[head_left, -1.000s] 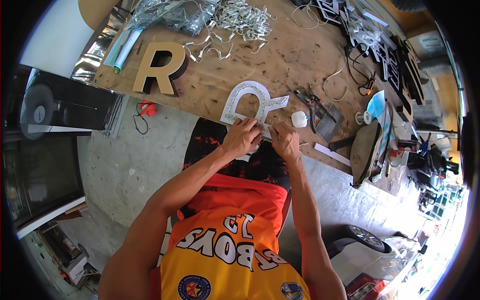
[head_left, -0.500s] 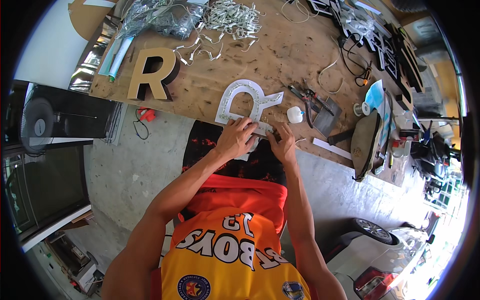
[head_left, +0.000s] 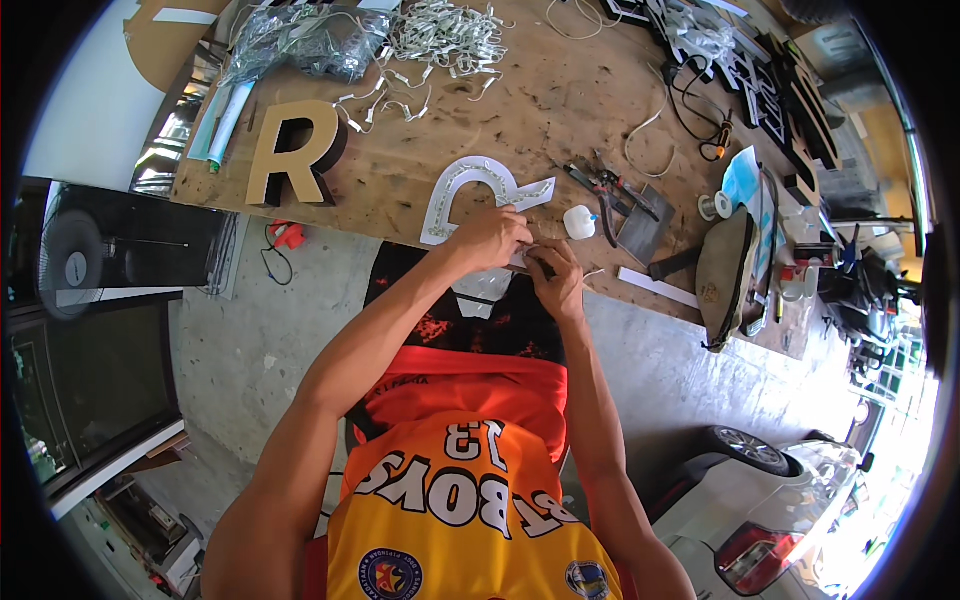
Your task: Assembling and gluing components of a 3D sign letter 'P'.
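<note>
A white flat letter R [head_left: 437, 212] with small light modules along its strokes lies on its side at the table's front edge. My left hand [head_left: 490, 240] bends over its near stroke with fingers closed. Just right of it, my right hand [head_left: 558, 280] pinches at the letter's near right end, thumb and fingers curled in. Between the hands a bit of the white stroke shows; anything small in the fingertips is hidden. A small white bottle with a blue tip [head_left: 580, 222] stands beyond my right hand, beside pliers [head_left: 608, 190].
On the wooden table [head_left: 400, 160] stand a gold-faced letter R [head_left: 292, 150] and a heap of white light modules [head_left: 450, 40]. Rightward lie a grey plate [head_left: 642, 230], a white strip [head_left: 655, 286], a wire spool [head_left: 714, 206] and a zip pouch [head_left: 722, 275].
My left hand has slid right and away from me along the letter, coming close to my right hand. My right fingers have curled in more. The whole view has shifted slightly.
</note>
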### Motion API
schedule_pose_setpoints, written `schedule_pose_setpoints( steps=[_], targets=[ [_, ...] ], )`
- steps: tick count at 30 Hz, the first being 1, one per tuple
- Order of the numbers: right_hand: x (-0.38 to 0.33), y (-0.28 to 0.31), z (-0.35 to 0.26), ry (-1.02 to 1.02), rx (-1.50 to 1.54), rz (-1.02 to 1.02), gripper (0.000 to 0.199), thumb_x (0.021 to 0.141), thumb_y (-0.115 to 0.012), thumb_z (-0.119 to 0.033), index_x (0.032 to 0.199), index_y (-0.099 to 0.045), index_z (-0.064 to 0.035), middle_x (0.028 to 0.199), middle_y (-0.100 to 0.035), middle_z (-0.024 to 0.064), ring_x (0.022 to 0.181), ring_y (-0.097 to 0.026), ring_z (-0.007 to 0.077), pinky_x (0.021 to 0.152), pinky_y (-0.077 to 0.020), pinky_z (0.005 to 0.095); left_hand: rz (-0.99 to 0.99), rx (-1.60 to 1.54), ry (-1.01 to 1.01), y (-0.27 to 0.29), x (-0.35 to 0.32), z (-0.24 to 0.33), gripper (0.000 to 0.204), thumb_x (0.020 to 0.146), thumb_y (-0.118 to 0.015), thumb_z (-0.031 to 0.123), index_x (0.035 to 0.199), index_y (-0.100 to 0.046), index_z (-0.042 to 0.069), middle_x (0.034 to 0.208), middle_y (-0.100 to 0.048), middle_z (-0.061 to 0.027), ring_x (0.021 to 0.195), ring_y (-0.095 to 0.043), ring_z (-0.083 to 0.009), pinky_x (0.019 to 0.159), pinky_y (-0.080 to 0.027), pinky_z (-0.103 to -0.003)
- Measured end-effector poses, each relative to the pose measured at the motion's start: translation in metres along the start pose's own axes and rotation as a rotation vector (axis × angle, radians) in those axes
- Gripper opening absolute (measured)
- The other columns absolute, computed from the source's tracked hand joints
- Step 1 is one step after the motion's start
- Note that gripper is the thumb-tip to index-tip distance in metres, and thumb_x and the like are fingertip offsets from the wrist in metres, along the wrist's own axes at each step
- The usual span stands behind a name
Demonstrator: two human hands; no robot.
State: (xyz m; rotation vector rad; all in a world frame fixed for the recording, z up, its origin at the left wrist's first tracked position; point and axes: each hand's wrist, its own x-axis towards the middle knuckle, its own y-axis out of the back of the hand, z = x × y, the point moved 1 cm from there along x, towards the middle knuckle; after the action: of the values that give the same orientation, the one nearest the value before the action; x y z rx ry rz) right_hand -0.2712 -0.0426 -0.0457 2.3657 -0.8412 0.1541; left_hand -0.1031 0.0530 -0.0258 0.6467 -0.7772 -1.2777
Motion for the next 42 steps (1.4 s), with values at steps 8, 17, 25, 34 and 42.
schedule_pose_setpoints(
  steps=[8,17,25,34,42],
  targets=[
    [0.000,0.000,-0.001,-0.003,0.012,0.005,0.013,0.081,-0.076,-0.001,0.094,-0.073,-0.0026,0.101,-0.069,0.0125,0.087,-0.070,0.0297,0.075,-0.0551,0.0356,-0.134,0.009,-0.135,0.007,0.016,-0.011,0.010,0.080,-0.071,0.009,0.090,-0.074,0.006,0.095,-0.066,-0.0066,0.101,-0.064,-0.0267,0.091,-0.051,-0.039],
    [0.000,-0.001,-0.002,-0.009,0.035,0.005,0.014,0.078,-0.076,0.000,0.091,-0.072,-0.0020,0.101,-0.069,0.0122,0.094,-0.068,0.0320,0.080,-0.0549,0.0391,-0.430,0.103,0.019,0.004,0.030,-0.009,0.012,0.080,-0.071,0.011,0.090,-0.075,0.007,0.096,-0.068,-0.0121,0.102,-0.066,-0.0307,0.090,-0.051,-0.044],
    [-0.001,-0.002,0.000,0.021,0.012,0.024,0.015,0.077,-0.076,0.001,0.091,-0.073,-0.0023,0.100,-0.068,0.0125,0.093,-0.067,0.0331,0.079,-0.0549,0.0405,-0.478,0.124,-0.010,0.008,0.034,-0.008,0.012,0.075,-0.069,0.010,0.085,-0.075,0.010,0.090,-0.075,-0.0153,0.092,-0.072,-0.0313,0.080,-0.056,-0.044],
    [0.000,0.000,0.001,0.029,0.007,0.009,0.016,0.077,-0.076,0.001,0.092,-0.074,-0.0030,0.099,-0.068,0.0124,0.092,-0.067,0.0331,0.079,-0.0550,0.0410,-0.371,0.134,0.047,0.002,0.032,-0.006,0.009,0.074,-0.070,0.012,0.081,-0.073,0.008,0.090,-0.073,-0.0130,0.092,-0.071,-0.0302,0.084,-0.054,-0.044],
    [-0.001,0.000,0.001,0.013,0.016,0.008,0.015,0.077,-0.075,0.001,0.092,-0.073,-0.0030,0.098,-0.068,0.0121,0.090,-0.067,0.0330,0.078,-0.0549,0.0408,-0.337,0.203,-0.091,0.010,0.030,-0.002,0.012,0.074,-0.069,0.011,0.083,-0.071,0.005,0.095,-0.068,-0.0113,0.101,-0.067,-0.0309,0.086,-0.053,-0.045]
  ],
)
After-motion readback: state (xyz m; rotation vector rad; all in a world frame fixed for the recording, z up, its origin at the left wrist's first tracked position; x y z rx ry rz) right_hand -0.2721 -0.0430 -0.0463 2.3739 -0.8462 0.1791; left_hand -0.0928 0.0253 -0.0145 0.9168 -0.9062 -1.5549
